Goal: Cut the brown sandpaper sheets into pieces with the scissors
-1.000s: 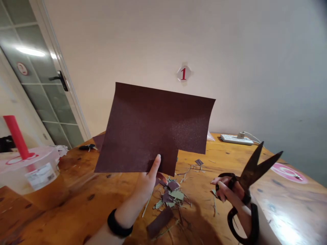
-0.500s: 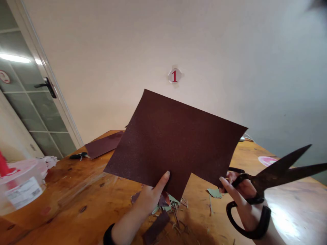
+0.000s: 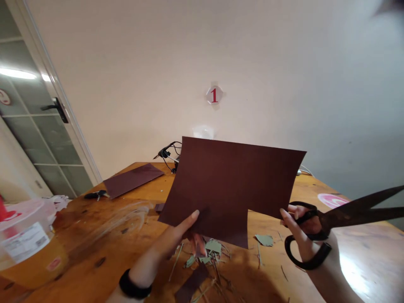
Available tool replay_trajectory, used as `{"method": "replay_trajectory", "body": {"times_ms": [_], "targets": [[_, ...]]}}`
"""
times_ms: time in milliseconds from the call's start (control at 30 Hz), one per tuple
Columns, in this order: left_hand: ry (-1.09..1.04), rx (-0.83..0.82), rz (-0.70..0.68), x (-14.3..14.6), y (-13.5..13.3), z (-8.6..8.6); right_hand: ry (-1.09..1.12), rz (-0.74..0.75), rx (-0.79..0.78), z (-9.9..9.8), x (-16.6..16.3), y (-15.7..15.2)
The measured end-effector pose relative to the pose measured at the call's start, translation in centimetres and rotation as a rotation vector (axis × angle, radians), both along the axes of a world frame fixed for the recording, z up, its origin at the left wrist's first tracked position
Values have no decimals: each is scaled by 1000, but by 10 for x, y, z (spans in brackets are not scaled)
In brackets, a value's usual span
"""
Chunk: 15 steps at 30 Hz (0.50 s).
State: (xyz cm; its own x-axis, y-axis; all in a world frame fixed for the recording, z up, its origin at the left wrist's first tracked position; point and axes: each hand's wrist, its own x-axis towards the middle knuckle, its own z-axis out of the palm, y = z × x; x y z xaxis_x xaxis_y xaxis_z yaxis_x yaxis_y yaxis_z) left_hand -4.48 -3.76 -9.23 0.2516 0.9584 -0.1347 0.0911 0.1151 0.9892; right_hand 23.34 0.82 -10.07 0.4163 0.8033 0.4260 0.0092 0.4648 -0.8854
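Note:
A dark brown sheet of paper (image 3: 233, 185) with a notch cut from its lower right is held up above the table. My left hand (image 3: 186, 229) pinches its lower left edge, thumb on the near face and fingers behind. My right hand (image 3: 304, 235) grips the sheet's lower right corner between thumb and fingers. Hooked in that same hand is a large pair of black scissors (image 3: 328, 221), blades parted and pointing right. Beneath the sheet lie green paper scraps (image 3: 264, 240), thin twig-like strips and a small brown paper piece (image 3: 192, 283).
Another brown paper piece (image 3: 134, 180) lies at the back left beside some keys (image 3: 94, 195). A clear tub (image 3: 34, 252) with yellowish contents stands at the left. Black cables (image 3: 166, 153) sit behind the sheet; a pink round item (image 3: 333, 200) is on the right.
The sheet has turned clockwise and its upper left corner has dropped, baring the cables behind. My left hand has shifted slightly left along the edge. The scissors have moved right and their blades have drawn closer.

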Motion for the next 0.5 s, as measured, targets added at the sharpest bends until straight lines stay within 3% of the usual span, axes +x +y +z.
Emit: {"method": "replay_trajectory", "body": {"times_ms": [200, 367, 500], "targets": [[184, -134, -176, -6, 2, 10, -37, -38, -29, 2, -1, -2], [117, -68, -4, -2, -2, 19, -129, 28, -79, 0, -1, -4], [121, 54, 144, 2, -3, 26, -179, 189, -112, -12, -1, -1]]}}
